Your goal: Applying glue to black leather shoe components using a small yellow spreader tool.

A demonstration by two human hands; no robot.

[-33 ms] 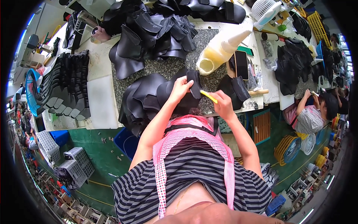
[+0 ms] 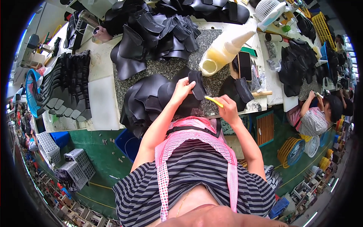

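My left hand (image 2: 183, 89) pinches a black leather-like piece (image 2: 198, 89) by its left edge, thumb on top. In my closed right hand (image 2: 228, 107) is a slim yellow-handled brush (image 2: 214, 100), its pale tip at the piece's lower right edge. Whether the tip touches the piece I cannot tell. Left of my left hand, a spread of overlapping black pieces (image 2: 140, 99) lies on the speckled stone slab (image 2: 211, 41). A cream plastic bottle (image 2: 224, 53) with a round open mouth lies just beyond my hands. Another black piece (image 2: 242, 90) rests beyond my right hand.
More black pieces (image 2: 155, 34) are heaped at the back. At the right lie a phone (image 2: 245, 66) and a wooden-handled tool (image 2: 261, 93). Rows of black parts (image 2: 70, 87) and a white sheet (image 2: 103, 104) lie left. A co-worker (image 2: 315, 113) sits far right.
My right hand has shifted slightly right, tilting the brush a little, its tip now lower along the piece's edge. My left hand and the piece have barely moved.
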